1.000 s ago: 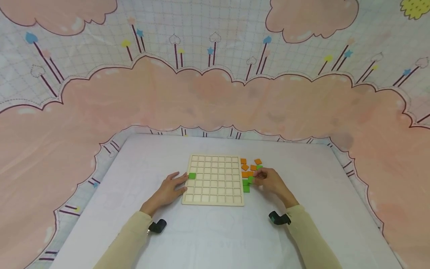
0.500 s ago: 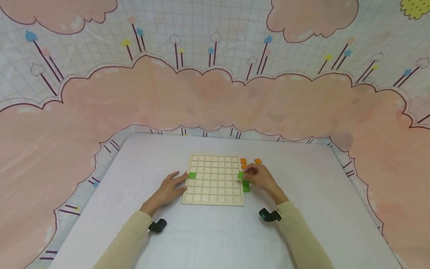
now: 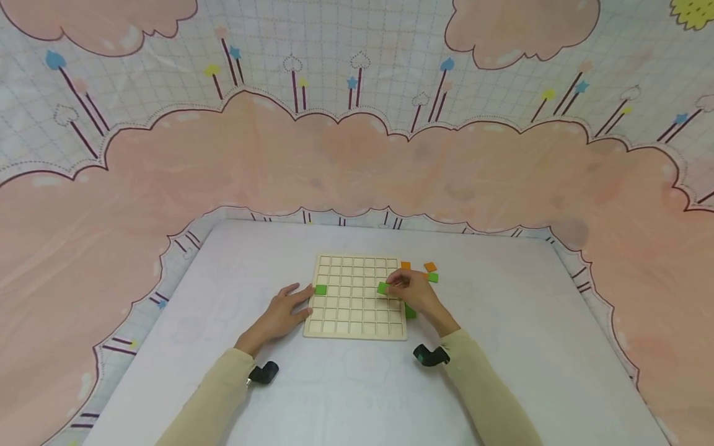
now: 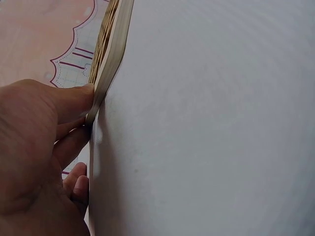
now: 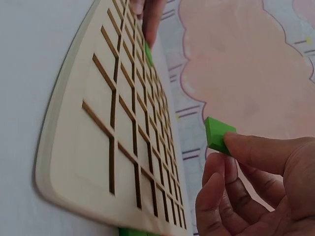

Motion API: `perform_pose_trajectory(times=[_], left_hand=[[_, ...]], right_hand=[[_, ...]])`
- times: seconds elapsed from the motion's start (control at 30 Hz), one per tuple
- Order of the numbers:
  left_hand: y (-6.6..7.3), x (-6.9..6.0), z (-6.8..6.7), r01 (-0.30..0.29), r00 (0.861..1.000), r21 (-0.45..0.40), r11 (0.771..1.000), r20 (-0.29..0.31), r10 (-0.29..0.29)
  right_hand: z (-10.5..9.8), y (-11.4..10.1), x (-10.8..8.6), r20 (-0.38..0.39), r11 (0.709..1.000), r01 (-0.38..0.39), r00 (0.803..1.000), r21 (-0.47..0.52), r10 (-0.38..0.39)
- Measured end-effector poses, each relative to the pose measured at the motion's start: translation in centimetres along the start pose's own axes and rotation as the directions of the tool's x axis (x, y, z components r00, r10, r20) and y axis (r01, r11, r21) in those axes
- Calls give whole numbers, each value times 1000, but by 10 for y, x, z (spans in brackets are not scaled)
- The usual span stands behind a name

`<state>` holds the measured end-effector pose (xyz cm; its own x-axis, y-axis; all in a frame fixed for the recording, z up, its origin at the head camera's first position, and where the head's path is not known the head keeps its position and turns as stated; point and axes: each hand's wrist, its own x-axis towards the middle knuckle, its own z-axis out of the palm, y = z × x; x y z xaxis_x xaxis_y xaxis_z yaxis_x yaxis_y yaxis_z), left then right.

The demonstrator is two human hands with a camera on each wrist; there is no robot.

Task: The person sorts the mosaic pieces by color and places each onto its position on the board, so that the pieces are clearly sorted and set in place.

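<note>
The right hand (image 3: 415, 294) has swung leftward: a second ago it was among the loose tiles right of the board, half a second ago at the board's right edge, and now it is over the right part of the wooden grid board (image 3: 351, 314). Between thumb and fingertip it pinches the held green tile (image 3: 382, 288), which in the right wrist view sits clear of the grid, its green edge facing the board. So the tile has crossed from the loose group to above the grid, but it lies in no cell yet. The left hand (image 3: 281, 313) has not shifted; its thumb and index finger are spread apart and touch the board's left edge, which seems to keep the board steady on the worktop (image 3: 334, 387). The seated green tile (image 3: 320, 290) remains in the leftmost column, in the middle row, beside the left index finger. The right hand's move also uncovers a loose green tile (image 3: 432, 277) beyond the board's right side, near a far orange tile (image 3: 430, 267); other loose tiles are partly hidden behind the hand. With one cell visibly filled and this tile in transit, the work looks to be at an early stage.
</note>
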<state>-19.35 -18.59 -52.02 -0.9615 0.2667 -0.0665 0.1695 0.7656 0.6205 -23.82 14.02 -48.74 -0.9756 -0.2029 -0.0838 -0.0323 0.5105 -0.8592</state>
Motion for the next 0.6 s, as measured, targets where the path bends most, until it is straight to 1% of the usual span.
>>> perform_pose_trajectory(times=[0.13,0.33,0.4,0.5,0.6], left_hand=[[1,0,0,-7,1000,5,1000,-9,8],[-2,2,2,18,1000,4,1000,2,-18],[-2,1,2,29,1000,-2,1000,11,-29],[-2,1,2,25,1000,-8,1000,11,-25],[-2,2,1,19,1000,-10,1000,5,-19]], right_hand=[[8,-4,2,21,999,23,1000,32,-23],[22,-12,5,47,995,34,998,95,-38],[26,-15,6,53,994,42,997,99,-48],[33,-19,8,53,995,50,997,86,-55],[40,-22,10,60,993,49,997,107,-56]])
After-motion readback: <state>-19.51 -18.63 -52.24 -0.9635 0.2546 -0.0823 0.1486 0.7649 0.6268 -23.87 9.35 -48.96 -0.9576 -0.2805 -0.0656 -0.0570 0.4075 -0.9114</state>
